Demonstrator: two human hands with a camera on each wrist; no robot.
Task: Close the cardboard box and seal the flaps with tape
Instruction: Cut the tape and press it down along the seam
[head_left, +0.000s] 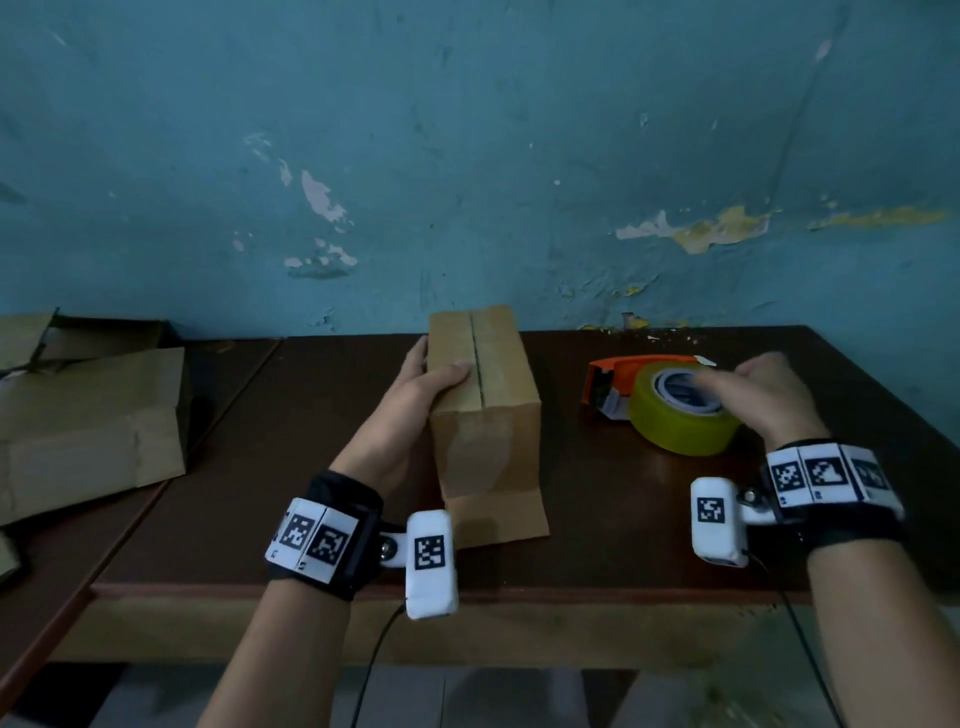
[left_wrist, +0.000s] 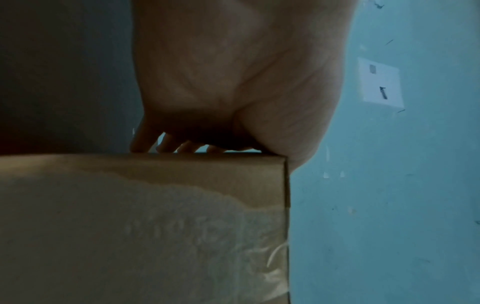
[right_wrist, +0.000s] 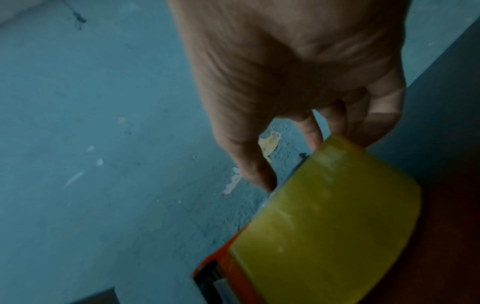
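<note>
A small brown cardboard box (head_left: 483, 374) (left_wrist: 155, 216) stands on the dark wooden table (head_left: 623, 525), its top flaps folded down with a dark seam between them. My left hand (head_left: 434, 371) (left_wrist: 233, 82) grips its near left top edge, thumb on top and fingers down the left side. To the right lies an orange tape dispenser (head_left: 613, 371) (right_wrist: 226, 265) carrying a yellow tape roll (head_left: 675, 426) (right_wrist: 324, 216). My right hand (head_left: 753, 384) (right_wrist: 298, 61), blurred, is on the roll, with the thumb over its face and the fingers curled over its far rim.
Flattened cardboard pieces (head_left: 88, 415) lie on the adjoining table at the left. A loose flap (head_left: 498, 514) sticks out at the box's near bottom. The peeling blue wall (head_left: 467, 156) stands right behind the table.
</note>
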